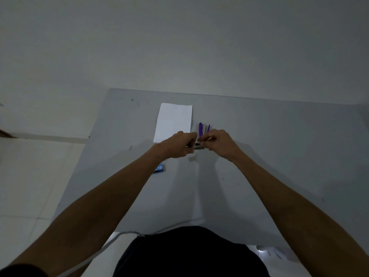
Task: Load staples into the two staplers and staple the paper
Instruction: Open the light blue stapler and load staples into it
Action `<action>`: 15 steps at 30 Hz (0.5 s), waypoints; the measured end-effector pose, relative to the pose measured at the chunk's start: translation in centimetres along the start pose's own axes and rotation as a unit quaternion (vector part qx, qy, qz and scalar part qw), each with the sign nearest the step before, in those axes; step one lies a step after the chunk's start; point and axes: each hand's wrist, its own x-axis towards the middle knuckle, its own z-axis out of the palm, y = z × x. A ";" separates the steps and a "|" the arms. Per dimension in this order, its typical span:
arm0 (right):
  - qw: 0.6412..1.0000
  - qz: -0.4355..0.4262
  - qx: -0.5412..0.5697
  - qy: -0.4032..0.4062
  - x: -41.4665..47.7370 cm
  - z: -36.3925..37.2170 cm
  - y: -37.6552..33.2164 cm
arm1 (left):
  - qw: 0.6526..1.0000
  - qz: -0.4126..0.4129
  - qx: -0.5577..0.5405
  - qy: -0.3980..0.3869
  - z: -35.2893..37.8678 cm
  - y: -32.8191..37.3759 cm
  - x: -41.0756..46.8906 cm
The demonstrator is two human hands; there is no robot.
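Two bare hands are shown meeting over a grey table (259, 156), just in front of a purple stapler (200, 129) that stands opened, its long axis running away from the person and its far end pointing toward the table's back edge. The left hand (175, 145) is held curled, thumb and fingers pinched narrowly on a small dark item at the stapler's near end; what is pinched is too small to be identified, though a strip of staples is a fair guess. The right hand (218, 143) is likewise closed to a narrow pinch and is set against the near end of the stapler from the other side; whether the body is gripped or only steadied cannot be told. A metallic base or rail (199, 147) is visible between the two hands, touching or nearly touching both. Both hands lie equally near; the stapler is directly ahead of them. A second purple piece (208, 128) is seen just beside the first, and whether it belongs to a second stapler cannot be told. The paper (173, 121) lies flat to the left of the stapler, long axis also running away, unstapled as far as can be seen. A blue staple box (159, 168) rests nearer the person, partly hidden under the left forearm; its contents are not visible. A small pale object (192, 157) lies below the hands. Loading is judged to be the step in hand.
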 end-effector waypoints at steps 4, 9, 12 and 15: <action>1.000 -0.014 -0.013 0.002 -0.1 0.0 0.1 | 1.000 0.000 -0.003 0.004 0.1 -0.2 0.1; 1.000 -0.023 -0.008 -0.005 -0.2 -0.1 0.2 | 1.000 0.004 -0.005 0.004 0.2 -0.4 0.1; 1.000 -0.025 -0.009 -0.003 -0.2 0.0 0.3 | 1.000 0.003 -0.006 0.004 0.3 -0.4 0.2; 1.000 -0.025 -0.003 0.000 -0.2 -0.1 0.4 | 1.000 0.003 -0.005 0.002 0.3 -0.4 0.3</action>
